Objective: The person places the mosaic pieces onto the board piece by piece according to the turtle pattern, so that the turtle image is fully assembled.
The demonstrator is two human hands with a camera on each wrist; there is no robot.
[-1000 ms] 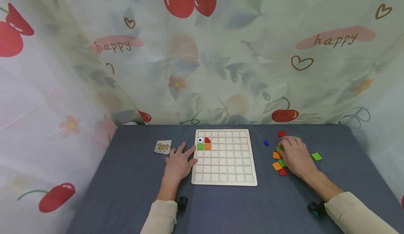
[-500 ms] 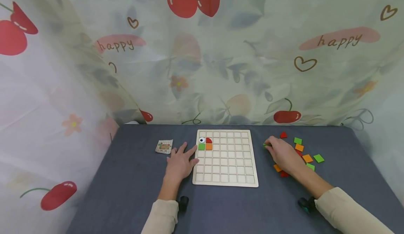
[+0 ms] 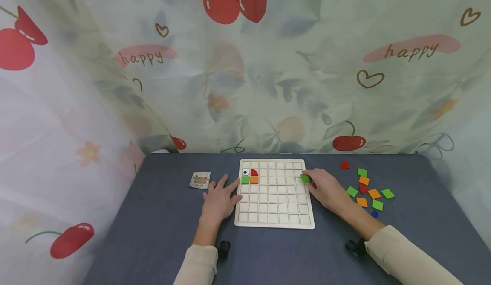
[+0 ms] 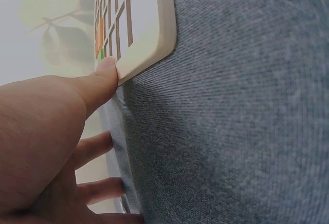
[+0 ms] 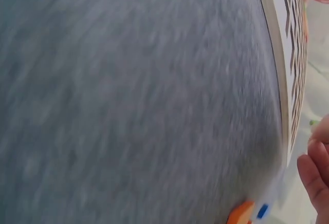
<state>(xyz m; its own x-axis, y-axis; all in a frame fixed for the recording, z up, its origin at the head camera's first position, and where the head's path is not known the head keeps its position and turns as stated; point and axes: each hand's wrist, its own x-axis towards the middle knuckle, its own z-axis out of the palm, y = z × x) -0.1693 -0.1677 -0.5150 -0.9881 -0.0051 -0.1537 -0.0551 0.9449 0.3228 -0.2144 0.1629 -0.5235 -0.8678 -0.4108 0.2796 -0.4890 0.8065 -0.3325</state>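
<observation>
A pale wooden grid board [image 3: 274, 210] lies on the table. Its upper left cells hold a white eye tile [image 3: 246, 172], a red quarter-round tile [image 3: 254, 173], a green tile [image 3: 245, 180] and an orange tile [image 3: 254, 180]. My left hand [image 3: 219, 199] rests with fingers spread at the board's left side; in the left wrist view its thumb [image 4: 100, 85] touches the board's edge. Between thumb and fingers my right hand [image 3: 326, 187] pinches a green square tile [image 3: 305, 178], over the board's right edge.
Several loose tiles lie right of the board, among them an orange tile [image 3: 374, 194], a red tile [image 3: 345, 165], a green tile [image 3: 388, 193] and a blue piece [image 3: 374, 213]. A small printed card [image 3: 200, 180] lies on the left. A patterned curtain [image 3: 268, 84] hangs behind the table.
My right hand has picked a green tile out of the loose tiles and carried it left to the board's right edge. My left hand has stayed in place.
</observation>
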